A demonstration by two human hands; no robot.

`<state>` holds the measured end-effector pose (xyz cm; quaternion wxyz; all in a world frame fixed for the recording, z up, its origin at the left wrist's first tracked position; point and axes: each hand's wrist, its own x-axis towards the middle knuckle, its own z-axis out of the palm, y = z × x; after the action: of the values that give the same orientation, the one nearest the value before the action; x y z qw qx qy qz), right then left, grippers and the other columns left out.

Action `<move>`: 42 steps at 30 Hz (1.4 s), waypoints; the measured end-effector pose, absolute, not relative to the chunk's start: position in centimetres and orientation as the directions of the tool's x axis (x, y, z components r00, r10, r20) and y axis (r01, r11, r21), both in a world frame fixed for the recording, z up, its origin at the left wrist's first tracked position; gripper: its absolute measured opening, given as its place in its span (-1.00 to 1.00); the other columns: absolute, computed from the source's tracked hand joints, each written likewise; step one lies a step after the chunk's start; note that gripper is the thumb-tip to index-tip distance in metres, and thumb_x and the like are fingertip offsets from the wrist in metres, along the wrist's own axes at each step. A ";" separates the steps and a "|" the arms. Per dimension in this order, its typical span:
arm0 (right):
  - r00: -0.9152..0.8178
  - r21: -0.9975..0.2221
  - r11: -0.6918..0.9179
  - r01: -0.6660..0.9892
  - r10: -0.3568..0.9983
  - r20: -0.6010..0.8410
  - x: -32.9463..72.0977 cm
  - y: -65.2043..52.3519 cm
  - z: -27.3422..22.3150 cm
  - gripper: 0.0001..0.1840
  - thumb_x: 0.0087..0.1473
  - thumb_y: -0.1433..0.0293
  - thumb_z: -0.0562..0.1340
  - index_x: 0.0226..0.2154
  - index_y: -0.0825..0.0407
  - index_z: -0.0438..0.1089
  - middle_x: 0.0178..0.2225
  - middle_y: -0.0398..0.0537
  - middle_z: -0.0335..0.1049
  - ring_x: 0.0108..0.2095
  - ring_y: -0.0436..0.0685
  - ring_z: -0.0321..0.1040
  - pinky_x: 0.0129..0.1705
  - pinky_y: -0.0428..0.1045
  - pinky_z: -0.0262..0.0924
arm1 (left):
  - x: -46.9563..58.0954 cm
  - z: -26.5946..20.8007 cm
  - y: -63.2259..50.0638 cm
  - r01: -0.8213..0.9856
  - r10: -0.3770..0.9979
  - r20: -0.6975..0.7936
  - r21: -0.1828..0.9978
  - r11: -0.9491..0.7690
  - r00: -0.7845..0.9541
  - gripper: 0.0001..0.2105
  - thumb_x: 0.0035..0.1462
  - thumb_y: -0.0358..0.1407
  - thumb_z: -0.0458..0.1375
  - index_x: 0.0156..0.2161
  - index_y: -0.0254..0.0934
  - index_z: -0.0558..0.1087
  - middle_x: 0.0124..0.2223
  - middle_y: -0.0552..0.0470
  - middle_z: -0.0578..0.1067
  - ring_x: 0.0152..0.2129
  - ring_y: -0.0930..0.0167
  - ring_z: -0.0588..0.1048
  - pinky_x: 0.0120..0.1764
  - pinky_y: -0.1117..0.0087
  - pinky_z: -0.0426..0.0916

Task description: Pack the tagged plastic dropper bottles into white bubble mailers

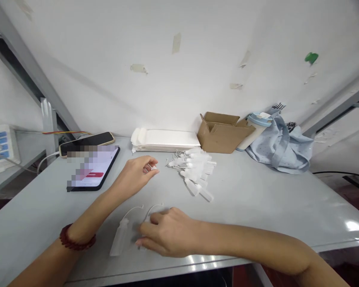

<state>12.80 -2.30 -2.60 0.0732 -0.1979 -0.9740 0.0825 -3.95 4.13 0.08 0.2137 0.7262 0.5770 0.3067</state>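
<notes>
My left hand point(139, 171) is raised over the table's middle, thumb and fingers pinched on a small white piece point(153, 168) that is mostly hidden. Near the front edge, my right hand point(172, 232) curls over a translucent white plastic tube with a thin cord point(152, 207); the fingers cover most of it. Just left of that hand lies a similar translucent tube point(119, 239), its cord curving up and to the right. Beyond my hands is a loose pile of the same tubes point(194, 167), several of them overlapping with their cords towards the left.
White flat packs point(167, 139) are stacked against the wall, beside an open cardboard box point(219, 137). A lidded cup point(254, 129) and a light blue cloth bag point(283, 145) stand at the right. Two phones lie left: a lit one point(97, 169) and a dark one point(88, 144) with a cable.
</notes>
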 end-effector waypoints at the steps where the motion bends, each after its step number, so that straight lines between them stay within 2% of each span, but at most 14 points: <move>1: -0.898 -0.187 0.900 0.394 0.420 0.130 13.2 -2.1 -2.7 -0.65 0.26 0.15 -0.02 -0.26 0.01 0.34 -0.53 -0.14 0.31 -0.64 -0.01 0.16 -0.61 -0.09 -0.09 | -3.8 0.3 4.0 0.686 0.970 0.195 0.686 -0.242 0.147 -0.74 0.02 -0.17 0.11 -0.23 -0.28 0.45 -0.27 -0.03 0.57 -0.36 0.32 0.52 -0.23 0.26 0.43; 5: -0.810 -0.242 0.831 0.500 0.548 0.208 15.4 -0.8 -2.9 -0.68 0.27 0.24 -0.02 -0.23 0.03 0.38 -0.48 -0.09 0.31 -0.57 0.00 0.18 -0.53 -0.10 -0.01 | -3.6 0.9 3.4 0.541 0.977 0.135 0.816 -0.203 0.162 -0.75 -0.03 -0.17 0.19 -0.26 -0.27 0.46 -0.30 -0.01 0.58 -0.36 0.32 0.53 -0.22 0.25 0.45; 8: -0.708 -0.393 0.750 0.532 0.648 0.279 17.2 0.6 -2.8 -0.71 0.20 0.17 0.10 -0.20 0.02 0.36 -0.39 -0.06 0.33 -0.51 0.01 0.21 -0.46 -0.08 0.09 | -3.5 1.4 3.2 0.446 0.983 0.054 0.886 -0.128 0.175 -0.75 -0.05 -0.16 0.24 -0.28 -0.26 0.47 -0.32 0.01 0.57 -0.36 0.33 0.54 -0.23 0.28 0.46; 10: -0.631 -0.518 0.691 0.505 0.704 0.325 18.0 1.2 -2.6 -0.77 0.15 0.21 0.17 -0.23 0.02 0.34 -0.36 -0.06 0.33 -0.46 0.02 0.22 -0.42 -0.07 0.13 | -3.4 1.6 3.1 0.416 0.983 0.001 0.906 -0.078 0.182 -0.76 -0.07 -0.15 0.26 -0.31 -0.25 0.48 -0.35 0.03 0.57 -0.36 0.34 0.54 -0.24 0.30 0.46; 14: -0.486 -0.801 0.490 0.345 0.823 0.294 18.6 1.7 -2.0 -0.93 0.14 0.37 0.16 -0.36 0.01 0.27 -0.36 -0.10 0.35 -0.38 0.01 0.26 -0.38 -0.07 0.16 | -3.0 1.8 2.9 0.359 0.972 -0.074 0.933 -0.012 0.224 -0.79 -0.09 -0.16 0.29 -0.37 -0.25 0.49 -0.36 0.03 0.57 -0.36 0.34 0.54 -0.23 0.32 0.46; 16: -0.477 -0.926 0.318 0.205 0.859 0.189 18.5 1.6 -1.7 -0.90 0.13 0.36 0.18 -0.39 0.00 0.23 -0.33 -0.10 0.36 -0.34 0.01 0.30 -0.36 -0.07 0.18 | -2.7 1.6 2.7 0.320 0.964 -0.087 0.947 0.003 0.249 -0.80 -0.10 -0.18 0.30 -0.37 -0.25 0.49 -0.37 0.03 0.58 -0.35 0.33 0.54 -0.23 0.32 0.46; 18: -0.526 -0.989 0.139 0.046 0.845 0.095 18.4 1.6 -1.5 -0.84 0.11 0.32 0.21 -0.38 0.01 0.20 -0.29 -0.08 0.37 -0.34 0.00 0.34 -0.38 -0.06 0.20 | -2.4 1.3 2.6 0.277 0.954 -0.085 0.961 0.002 0.287 -0.80 -0.08 -0.19 0.29 -0.34 -0.24 0.50 -0.37 0.04 0.58 -0.35 0.33 0.55 -0.22 0.32 0.45; 20: -0.588 -0.997 0.006 -0.073 0.808 0.048 18.2 1.6 -1.5 -0.79 0.09 0.28 0.23 -0.38 0.01 0.18 -0.29 -0.06 0.39 -0.40 -0.01 0.35 -0.42 -0.07 0.21 | -2.1 0.9 2.4 0.235 0.941 -0.075 0.972 -0.005 0.330 -0.81 -0.04 -0.19 0.27 -0.30 -0.23 0.51 -0.36 0.05 0.59 -0.34 0.34 0.54 -0.21 0.33 0.45; 23: -0.635 -0.985 -0.079 -0.152 0.771 0.036 18.2 1.7 -1.5 -0.74 0.07 0.27 0.26 -0.40 0.01 0.15 -0.34 -0.07 0.41 -0.46 -0.04 0.31 -0.47 -0.09 0.16 | -1.9 0.4 2.3 0.203 0.926 -0.067 0.979 -0.010 0.371 -0.80 0.00 -0.19 0.24 -0.26 -0.22 0.51 -0.36 0.05 0.59 -0.34 0.34 0.54 -0.23 0.34 0.45; 27: -0.650 -0.986 -0.083 -0.144 0.760 0.031 18.4 1.9 -1.5 -0.75 0.10 0.29 0.24 -0.39 0.02 0.14 -0.36 -0.10 0.41 -0.53 -0.09 0.20 -0.49 -0.12 0.08 | -1.7 0.5 2.1 0.235 0.937 -0.069 0.972 -0.015 0.343 -0.77 -0.03 -0.16 0.26 -0.26 -0.22 0.52 -0.33 0.04 0.58 -0.32 0.33 0.52 -0.24 0.35 0.42; 30: -0.666 -0.986 -0.086 -0.141 0.746 0.031 18.6 1.9 -1.4 -0.75 0.09 0.29 0.25 -0.40 0.03 0.15 -0.40 -0.12 0.39 -0.55 -0.11 0.14 -0.49 -0.12 0.04 | -1.5 1.0 1.8 0.267 0.940 -0.126 0.963 0.039 0.317 -0.79 -0.06 -0.18 0.28 -0.32 -0.24 0.49 -0.42 0.08 0.57 -0.40 0.36 0.51 -0.30 0.40 0.39; 35: -0.707 -0.987 -0.115 -0.114 0.708 -0.001 18.7 1.8 -1.4 -0.72 0.10 0.25 0.24 -0.40 0.02 0.12 -0.41 -0.13 0.39 -0.57 -0.11 0.02 -0.51 -0.13 -0.07 | -1.3 1.4 1.5 0.251 0.900 -0.179 0.965 0.081 0.399 -0.84 -0.04 -0.22 0.25 -0.37 -0.26 0.44 -0.53 0.12 0.53 -0.48 0.41 0.47 -0.39 0.46 0.33; 37: -0.708 -0.993 -0.089 -0.072 0.706 -0.012 18.8 1.8 -1.4 -0.74 0.13 0.25 0.22 -0.38 0.02 0.12 -0.40 -0.12 0.39 -0.55 -0.10 0.01 -0.49 -0.12 -0.09 | -1.3 1.2 1.4 0.286 0.897 -0.157 0.958 0.035 0.414 -0.86 -0.04 -0.23 0.25 -0.39 -0.25 0.45 -0.47 0.11 0.53 -0.48 0.42 0.46 -0.41 0.46 0.32; 42: -0.664 -1.000 0.010 0.019 0.748 -0.005 18.7 1.6 -1.4 -0.77 0.15 0.27 0.19 -0.37 0.01 0.12 -0.45 -0.16 0.35 -0.40 -0.02 0.19 -0.34 -0.08 0.00 | -1.0 0.5 1.3 0.417 0.915 -0.001 0.890 -0.183 0.404 -0.93 -0.01 -0.30 0.19 -0.46 -0.25 0.47 -0.37 0.08 0.50 -0.42 0.43 0.45 -0.34 0.48 0.37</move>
<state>18.73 1.59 -1.38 0.2853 -0.2945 -0.6508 0.6390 -0.98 1.30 0.52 0.4373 0.7146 0.4661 0.2845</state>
